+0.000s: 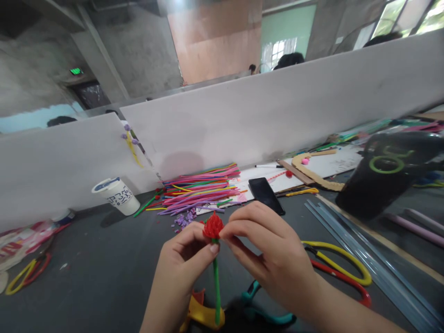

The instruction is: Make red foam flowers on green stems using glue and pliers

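Note:
A red craft flower (212,225) on a green stem (217,286) stands nearly upright between my hands. My left hand (183,259) is closed around the stem just under the bloom, thumb in front. From the other side, the fingertips of my right hand (267,245) are pinched together at the edge of the red petals. Whether a loose piece sits in that pinch is too small to see. Below the stem lie a yellow tool (204,315) and a teal-handled tool (267,317), both partly hidden. Scissors with yellow and red handles (342,259) lie beside my right forearm.
Behind the flower lie bundled coloured strips (197,189) and purple bits (185,219). A phone (265,194) rests near them, with a white cup (120,199) to the left. Clear strips (374,263) and a black container (381,175) occupy the right. A white partition (222,125) runs behind.

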`<state>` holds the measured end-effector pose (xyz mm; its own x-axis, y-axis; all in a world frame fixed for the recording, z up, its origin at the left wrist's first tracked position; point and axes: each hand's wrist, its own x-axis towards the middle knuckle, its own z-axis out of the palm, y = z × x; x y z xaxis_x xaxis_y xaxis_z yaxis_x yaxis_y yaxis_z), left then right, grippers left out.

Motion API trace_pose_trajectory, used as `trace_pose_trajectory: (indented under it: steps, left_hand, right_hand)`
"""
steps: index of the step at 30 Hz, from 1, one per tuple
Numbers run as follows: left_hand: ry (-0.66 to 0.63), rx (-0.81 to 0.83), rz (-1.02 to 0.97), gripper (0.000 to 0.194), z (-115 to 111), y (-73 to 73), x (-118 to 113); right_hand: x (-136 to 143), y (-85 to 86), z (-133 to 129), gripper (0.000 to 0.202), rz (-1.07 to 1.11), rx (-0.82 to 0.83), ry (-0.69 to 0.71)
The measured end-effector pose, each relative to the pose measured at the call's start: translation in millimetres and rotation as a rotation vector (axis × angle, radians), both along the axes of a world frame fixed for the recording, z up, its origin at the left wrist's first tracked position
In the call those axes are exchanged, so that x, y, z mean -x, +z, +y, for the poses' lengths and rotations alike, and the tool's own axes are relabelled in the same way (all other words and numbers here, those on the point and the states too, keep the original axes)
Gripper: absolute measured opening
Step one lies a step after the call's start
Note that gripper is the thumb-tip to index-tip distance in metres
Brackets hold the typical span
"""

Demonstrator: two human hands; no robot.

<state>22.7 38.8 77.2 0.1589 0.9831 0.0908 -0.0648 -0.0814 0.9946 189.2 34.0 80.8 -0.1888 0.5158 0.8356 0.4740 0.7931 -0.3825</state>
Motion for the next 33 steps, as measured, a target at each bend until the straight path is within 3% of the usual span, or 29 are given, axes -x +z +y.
trace_pose_trajectory:
  steps: [5, 8, 12, 15, 17, 27, 33]
  left_hand:
    - [0.008, -0.08, 0.027, 0.008, -4, 3.0, 1]
    - [0.14, -0.233, 0.054, 0.011, -5, 2.9, -3]
    - [0.346, -0.551, 0.069, 0.017, 1, -9.4, -5]
    - [0.325, -0.785, 0.116, 0.014, 8, -23.1, -1]
    - [0.331, -0.835, 0.13, 0.013, 10, -29.6, 2]
    - [0.362, -0.949, 0.21, 0.014, 10, -35.9, 8]
    - [0.405, -1.025, 0.257, 0.01, 13, -35.7, 7]
  right_hand:
    - [0, -0.6, -3, 0.015, 0.017, -0.046, 0.012]
    - [-3, 4.3, -8, 0.013, 0.158, 0.058, 0.053]
    - [-3, 11.4, -11, 0.014, 0.34, 0.504, 0.214]
    - [0, 12.8, -6, 0.017, 0.463, 0.883, 0.384]
    - [3, 11.7, -3, 0.017, 0.53, 1.006, 0.429]
    - [7, 5.7, 0, 0.01, 0.644, 1.083, 0.507]
    - [9, 5.5, -1, 0.021, 0.745, 1.172, 0.592]
